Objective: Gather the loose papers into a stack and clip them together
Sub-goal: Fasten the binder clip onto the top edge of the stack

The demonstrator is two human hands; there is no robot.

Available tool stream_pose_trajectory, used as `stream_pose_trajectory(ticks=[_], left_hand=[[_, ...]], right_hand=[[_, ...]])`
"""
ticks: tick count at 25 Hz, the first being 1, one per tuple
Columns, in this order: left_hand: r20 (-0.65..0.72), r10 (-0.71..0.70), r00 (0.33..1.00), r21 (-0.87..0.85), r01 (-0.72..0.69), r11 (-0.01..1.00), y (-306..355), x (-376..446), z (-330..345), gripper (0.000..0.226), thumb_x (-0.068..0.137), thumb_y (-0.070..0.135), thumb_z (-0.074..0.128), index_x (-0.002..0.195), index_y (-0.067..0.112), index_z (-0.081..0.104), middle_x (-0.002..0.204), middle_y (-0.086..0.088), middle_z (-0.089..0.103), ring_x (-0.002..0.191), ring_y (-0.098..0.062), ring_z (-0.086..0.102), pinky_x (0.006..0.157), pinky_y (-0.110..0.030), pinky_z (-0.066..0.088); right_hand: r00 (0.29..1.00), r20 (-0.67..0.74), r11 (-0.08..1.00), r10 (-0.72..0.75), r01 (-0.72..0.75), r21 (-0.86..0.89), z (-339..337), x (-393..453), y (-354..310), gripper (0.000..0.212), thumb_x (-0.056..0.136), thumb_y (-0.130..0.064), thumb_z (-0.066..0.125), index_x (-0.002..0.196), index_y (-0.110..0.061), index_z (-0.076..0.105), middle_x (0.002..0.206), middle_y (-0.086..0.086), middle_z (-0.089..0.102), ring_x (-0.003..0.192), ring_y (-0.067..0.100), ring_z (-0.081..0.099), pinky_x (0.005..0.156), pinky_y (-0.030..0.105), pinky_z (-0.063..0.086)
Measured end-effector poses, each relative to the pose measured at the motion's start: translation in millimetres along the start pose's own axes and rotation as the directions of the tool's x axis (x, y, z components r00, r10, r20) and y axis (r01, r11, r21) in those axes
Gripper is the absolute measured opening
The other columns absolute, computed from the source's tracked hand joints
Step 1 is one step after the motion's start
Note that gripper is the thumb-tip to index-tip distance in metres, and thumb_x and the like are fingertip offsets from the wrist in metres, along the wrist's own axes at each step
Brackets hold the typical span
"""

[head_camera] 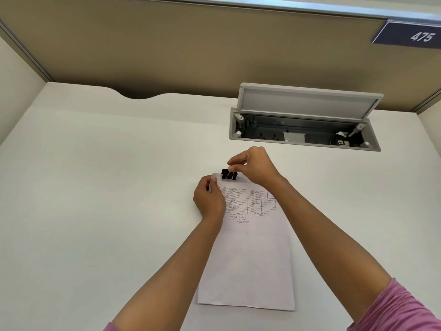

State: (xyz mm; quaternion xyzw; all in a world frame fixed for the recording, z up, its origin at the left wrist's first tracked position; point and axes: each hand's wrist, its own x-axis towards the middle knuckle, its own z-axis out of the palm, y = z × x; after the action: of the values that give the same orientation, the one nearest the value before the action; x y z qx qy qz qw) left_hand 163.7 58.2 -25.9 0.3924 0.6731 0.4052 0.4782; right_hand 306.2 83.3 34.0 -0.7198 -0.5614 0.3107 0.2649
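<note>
A stack of white papers lies on the white desk, its top sheet printed with a table and handwritten figures. A black binder clip sits on the stack's far edge. My right hand pinches the clip's wire handle from above, fingers curled. My left hand grips the stack's far left corner, thumb on top of the sheets. The lower half of the stack lies flat between my forearms.
A grey cable box is sunk in the desk at the back right, its lid standing open over sockets and cables. A tan partition wall runs behind, with a sign reading 475.
</note>
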Motion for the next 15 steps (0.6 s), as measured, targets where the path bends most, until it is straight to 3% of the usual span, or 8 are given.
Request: stream_pose_trajectory(ticks=[4, 11, 15], left_hand=[[-0.020, -0.006, 1.000, -0.008, 0.006, 1.000, -1.3, 0.8, 1.5, 0.022, 0.103, 0.021, 0.052, 0.094, 0.010, 0.069, 0.088, -0.002, 0.069, 0.078, -0.015, 0.058, 0.067, -0.020, 0.044], [-0.007, 0.003, 1.000, -0.031, -0.003, 1.000, -6.0, 0.8, 0.5, 0.021, 0.102, 0.022, 0.054, 0.096, 0.012, 0.071, 0.092, -0.002, 0.072, 0.082, -0.015, 0.062, 0.073, -0.025, 0.050], [-0.028, -0.008, 1.000, -0.049, 0.007, 0.999, -5.4, 1.9, 0.3, 0.020, 0.101, 0.021, 0.054, 0.096, 0.012, 0.071, 0.094, -0.001, 0.073, 0.087, -0.017, 0.065, 0.077, -0.027, 0.051]], right_hand=[[1.000, -0.021, 1.000, -0.006, 0.006, -0.002, -1.2, 0.1, -2.3, 0.022, 0.078, -0.015, 0.083, 0.099, -0.008, 0.080, 0.097, 0.006, 0.078, 0.071, -0.005, 0.062, 0.068, -0.002, 0.042], [1.000, 0.006, 0.999, 0.004, -0.004, -0.051, 4.9, 0.1, -1.2, 0.021, 0.079, -0.014, 0.082, 0.100, -0.010, 0.080, 0.099, 0.005, 0.078, 0.083, 0.006, 0.066, 0.082, 0.017, 0.050], [0.998, 0.055, 0.998, 0.015, -0.011, -0.057, 5.6, -2.8, 3.8, 0.024, 0.078, -0.016, 0.082, 0.101, -0.009, 0.079, 0.099, 0.005, 0.078, 0.080, 0.003, 0.065, 0.072, 0.006, 0.045]])
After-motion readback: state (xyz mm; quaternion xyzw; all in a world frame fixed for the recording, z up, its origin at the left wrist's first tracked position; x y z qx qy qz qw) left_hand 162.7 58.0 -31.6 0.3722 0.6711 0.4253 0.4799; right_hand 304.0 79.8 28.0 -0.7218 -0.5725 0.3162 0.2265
